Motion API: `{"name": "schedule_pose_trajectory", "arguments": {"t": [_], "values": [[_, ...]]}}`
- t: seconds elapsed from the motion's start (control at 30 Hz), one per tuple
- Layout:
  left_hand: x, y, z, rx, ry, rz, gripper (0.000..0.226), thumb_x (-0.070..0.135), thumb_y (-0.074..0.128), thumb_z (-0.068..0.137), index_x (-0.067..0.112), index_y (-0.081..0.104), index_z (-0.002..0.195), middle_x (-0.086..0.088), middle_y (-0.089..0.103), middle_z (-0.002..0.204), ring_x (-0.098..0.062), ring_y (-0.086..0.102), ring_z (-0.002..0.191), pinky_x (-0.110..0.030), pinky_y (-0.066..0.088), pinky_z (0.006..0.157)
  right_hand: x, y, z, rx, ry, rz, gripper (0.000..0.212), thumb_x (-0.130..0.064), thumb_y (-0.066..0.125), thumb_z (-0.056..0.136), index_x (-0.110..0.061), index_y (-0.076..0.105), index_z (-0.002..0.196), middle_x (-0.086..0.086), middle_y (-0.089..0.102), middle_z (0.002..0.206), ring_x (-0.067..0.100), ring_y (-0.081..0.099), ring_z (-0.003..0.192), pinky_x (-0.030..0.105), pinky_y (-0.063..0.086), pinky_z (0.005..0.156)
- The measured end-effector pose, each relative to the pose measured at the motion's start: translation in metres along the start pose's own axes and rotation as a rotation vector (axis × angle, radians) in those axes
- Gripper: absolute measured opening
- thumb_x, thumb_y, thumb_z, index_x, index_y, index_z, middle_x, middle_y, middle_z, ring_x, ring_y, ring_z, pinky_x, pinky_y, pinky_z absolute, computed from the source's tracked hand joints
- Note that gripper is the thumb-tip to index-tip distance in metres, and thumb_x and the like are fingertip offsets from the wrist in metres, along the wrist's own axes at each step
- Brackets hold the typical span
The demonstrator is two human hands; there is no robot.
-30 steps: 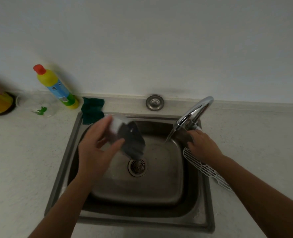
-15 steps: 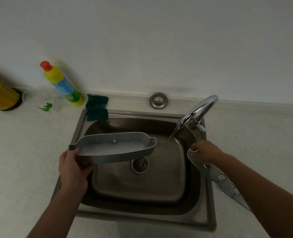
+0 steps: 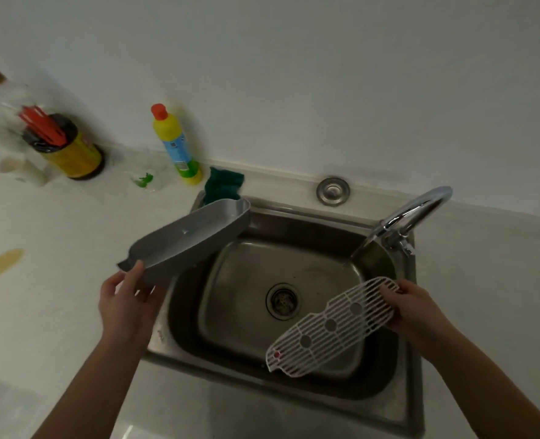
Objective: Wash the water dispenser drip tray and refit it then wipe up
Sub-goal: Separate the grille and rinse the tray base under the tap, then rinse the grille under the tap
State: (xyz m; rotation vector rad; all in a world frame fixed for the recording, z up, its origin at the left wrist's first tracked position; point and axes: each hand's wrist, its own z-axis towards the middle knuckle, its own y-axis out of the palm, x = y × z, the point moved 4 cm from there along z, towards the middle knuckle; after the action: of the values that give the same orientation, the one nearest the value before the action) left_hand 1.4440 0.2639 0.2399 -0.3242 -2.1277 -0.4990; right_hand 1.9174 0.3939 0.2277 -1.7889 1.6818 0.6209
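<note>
Drip tray (image 3: 188,237) pinched by left fingers (image 3: 134,274), long axis up-right; right fingers (image 3: 389,291) pinching grille (image 3: 332,326).

A: What is sitting behind the sink (image 3: 411,416)?
B: A bottle (image 3: 175,144) and a cloth (image 3: 224,184) are sitting at its back left; the tap (image 3: 411,213) is standing at its back right.
A: And over it?
B: The tray (image 3: 189,237) is hanging left; the grid (image 3: 332,326) is hanging right.

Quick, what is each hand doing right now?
Left hand: closed on one end of the grey drip tray.
Right hand: closed on one end of the white slotted grille, over the sink.
</note>
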Motion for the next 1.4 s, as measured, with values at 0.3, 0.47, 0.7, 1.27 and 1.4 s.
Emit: {"name": "schedule_pose_trajectory", "arguments": {"t": [0.3, 0.47, 0.7, 1.27, 1.4], "values": [[0.015, -0.044, 0.050, 0.085, 0.081, -0.079, 0.053, 0.017, 0.078, 0.089, 0.013, 0.049, 0.133, -0.017, 0.066, 0.123, -0.028, 0.075, 0.106, -0.038, 0.063, 0.086, 0.083, 0.044, -0.012, 0.016, 0.108, 0.334, 0.013, 0.005, 0.049, 0.102, 0.000, 0.061, 0.105, 0.020, 0.076, 0.087, 0.031, 0.076, 0.075, 0.033, 0.062, 0.053], [0.011, -0.065, 0.084, 0.081, 0.139, 0.139, 0.051, 0.032, 0.083, 0.084, 0.017, 0.054, 0.124, -0.014, 0.068, 0.117, -0.026, 0.074, 0.104, -0.036, 0.061, 0.088, 0.091, 0.056, -0.017, -0.026, 0.126, 0.392, 0.017, 0.002, 0.049, 0.102, -0.001, 0.063, 0.110, 0.017, 0.080, 0.090, 0.028, 0.080, 0.079, 0.036, 0.064, 0.059], [0.010, -0.097, 0.109, 0.036, 0.304, 0.901, 0.051, 0.063, 0.072, 0.078, 0.017, 0.068, 0.099, -0.001, 0.070, 0.091, -0.028, 0.069, 0.090, -0.040, 0.053, 0.077, 0.081, 0.068, -0.027, -0.068, 0.091, 0.396, 0.019, 0.003, 0.046, 0.103, -0.002, 0.063, 0.106, 0.015, 0.080, 0.086, 0.027, 0.079, 0.075, 0.036, 0.064, 0.058], [-0.030, 0.014, -0.025, -0.331, 0.262, 0.779, 0.015, 0.031, 0.064, 0.098, 0.030, 0.063, 0.113, 0.006, 0.070, 0.103, -0.008, 0.070, 0.089, -0.029, 0.058, 0.076, 0.052, 0.067, -0.034, -0.094, 0.047, 0.446, 0.020, 0.002, 0.045, 0.103, -0.005, 0.063, 0.109, 0.015, 0.078, 0.092, 0.025, 0.079, 0.079, 0.036, 0.065, 0.063], [-0.070, 0.052, -0.052, -0.558, -0.038, 0.741, 0.027, 0.037, 0.046, 0.108, 0.021, 0.066, 0.117, -0.009, 0.075, 0.101, -0.021, 0.074, 0.080, -0.034, 0.060, 0.069, 0.046, 0.050, -0.035, -0.050, 0.040, 0.495, 0.020, 0.003, 0.045, 0.103, -0.005, 0.063, 0.107, 0.016, 0.077, 0.094, 0.029, 0.077, 0.083, 0.036, 0.065, 0.062]]}}
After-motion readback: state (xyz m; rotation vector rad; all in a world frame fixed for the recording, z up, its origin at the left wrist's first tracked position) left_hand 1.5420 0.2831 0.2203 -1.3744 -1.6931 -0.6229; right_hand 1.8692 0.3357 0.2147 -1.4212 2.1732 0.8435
